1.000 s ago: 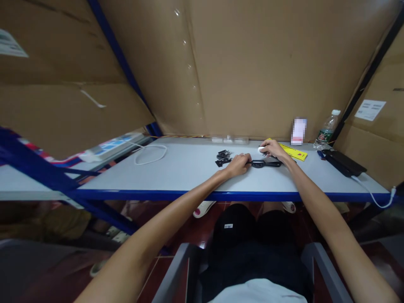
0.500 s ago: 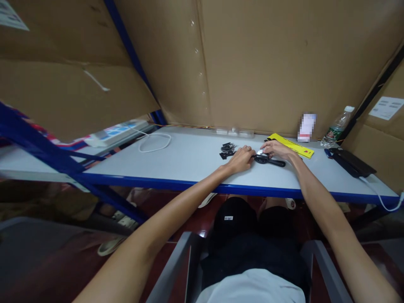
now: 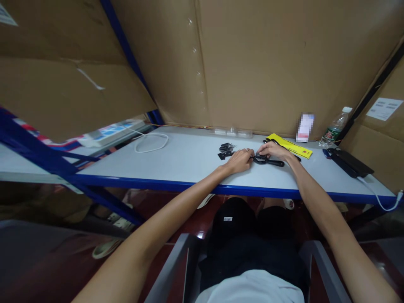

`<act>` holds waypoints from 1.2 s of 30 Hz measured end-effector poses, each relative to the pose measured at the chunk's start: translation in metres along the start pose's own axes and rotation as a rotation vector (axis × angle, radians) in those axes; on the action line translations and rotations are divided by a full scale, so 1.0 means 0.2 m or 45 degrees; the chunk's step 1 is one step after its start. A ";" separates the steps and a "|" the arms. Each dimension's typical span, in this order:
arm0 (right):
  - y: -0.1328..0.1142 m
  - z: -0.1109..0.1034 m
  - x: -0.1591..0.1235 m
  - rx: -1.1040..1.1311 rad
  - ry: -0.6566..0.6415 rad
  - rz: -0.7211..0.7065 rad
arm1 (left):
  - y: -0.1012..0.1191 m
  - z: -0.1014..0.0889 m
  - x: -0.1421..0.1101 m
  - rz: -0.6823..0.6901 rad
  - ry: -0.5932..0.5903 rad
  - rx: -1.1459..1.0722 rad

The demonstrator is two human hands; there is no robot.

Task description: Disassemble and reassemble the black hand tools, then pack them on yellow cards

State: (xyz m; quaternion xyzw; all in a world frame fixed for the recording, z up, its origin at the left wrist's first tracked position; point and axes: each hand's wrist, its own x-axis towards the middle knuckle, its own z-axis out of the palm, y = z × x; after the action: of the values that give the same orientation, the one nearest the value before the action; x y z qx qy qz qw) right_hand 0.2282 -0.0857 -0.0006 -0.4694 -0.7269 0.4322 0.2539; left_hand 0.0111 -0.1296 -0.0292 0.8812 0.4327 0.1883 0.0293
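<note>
A black tool with a slim handle (image 3: 276,163) and a wider head lies on the table under both hands. My left hand (image 3: 241,160) rests on the table with its fingers curled over the head's left end. From the other side of that hand sticks out a black arrow-shaped end (image 3: 221,155); whether it is the same piece is hidden. My right hand (image 3: 272,149) pinches at the top of the head, where a small greyish piece shows indistinctly. Several small black and metal parts (image 3: 226,147) lie just beyond my left hand.
Behind my right hand lies a yellow card (image 3: 293,146) with a dark slender item across it. A phone (image 3: 305,127) leans on the cardboard wall beside a plastic bottle (image 3: 336,127). A black case (image 3: 350,163) with a white cable lies right; clear plastic packaging (image 3: 232,133) lies behind.
My right hand has lowered slightly onto the tool's head. The white piece seen at its fingertips before now looks dark grey. My left hand has barely moved; the view has shifted a little.
</note>
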 end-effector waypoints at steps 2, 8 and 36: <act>0.00 0.01 0.00 0.014 0.007 0.001 | 0.00 0.00 0.00 0.001 -0.003 0.002; 0.00 0.02 0.00 0.092 0.108 0.052 | 0.00 0.00 -0.01 0.030 0.013 0.020; -0.01 0.00 -0.05 -0.532 -0.124 -0.134 | -0.02 0.01 0.00 0.040 0.061 0.045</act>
State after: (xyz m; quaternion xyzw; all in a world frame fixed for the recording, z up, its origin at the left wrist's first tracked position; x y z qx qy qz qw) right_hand 0.2320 -0.0955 0.0009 -0.4518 -0.8356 0.2804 0.1377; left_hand 0.0085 -0.1280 -0.0314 0.8835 0.4226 0.2021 0.0004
